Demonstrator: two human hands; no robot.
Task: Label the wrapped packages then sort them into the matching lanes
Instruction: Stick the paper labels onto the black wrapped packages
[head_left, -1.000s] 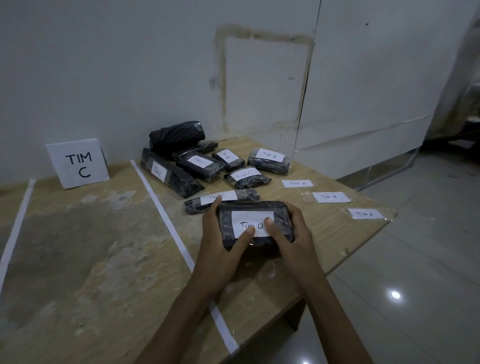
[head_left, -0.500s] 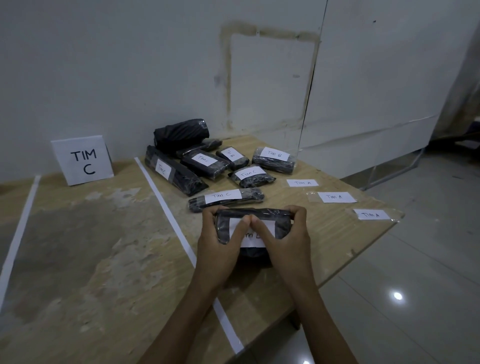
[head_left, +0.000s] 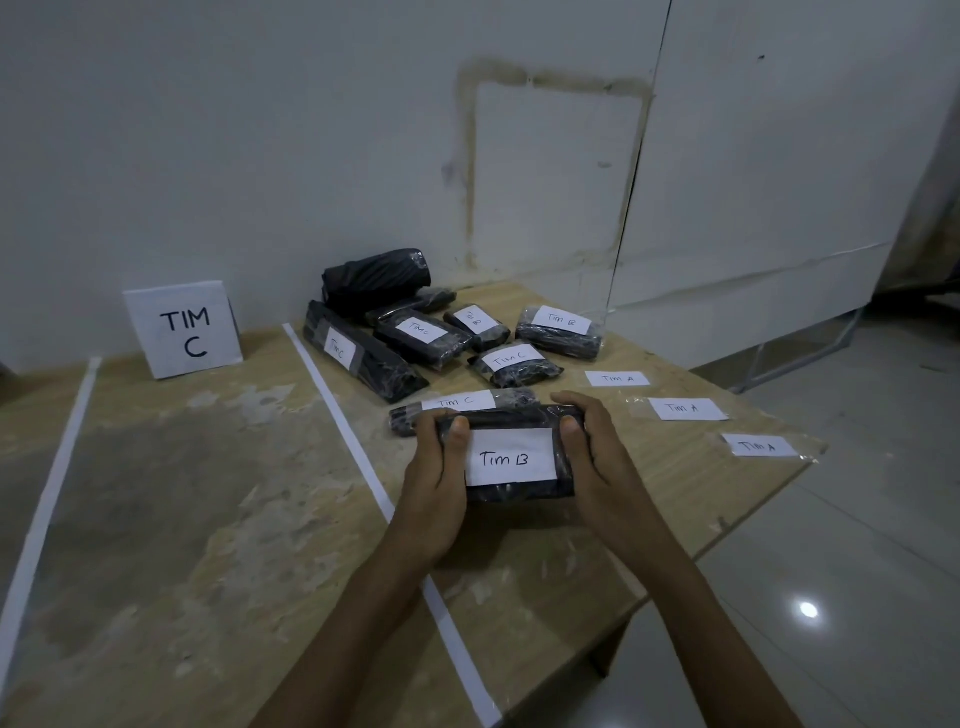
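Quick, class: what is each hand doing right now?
Left hand: closed on the Tim B package, at its left end.
Right hand: closed on the same package, at its right end.

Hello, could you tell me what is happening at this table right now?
A person holds a black wrapped package labelled "Tim B" between the left hand and right hand, thumbs beside its label. Behind it lie more labelled packages marked Tim B or Tim C, plus one unlabelled black roll. Three loose "Tim A" labels wait on the table. White tape strips mark lanes, and a "TIM C" sign stands at the wall.
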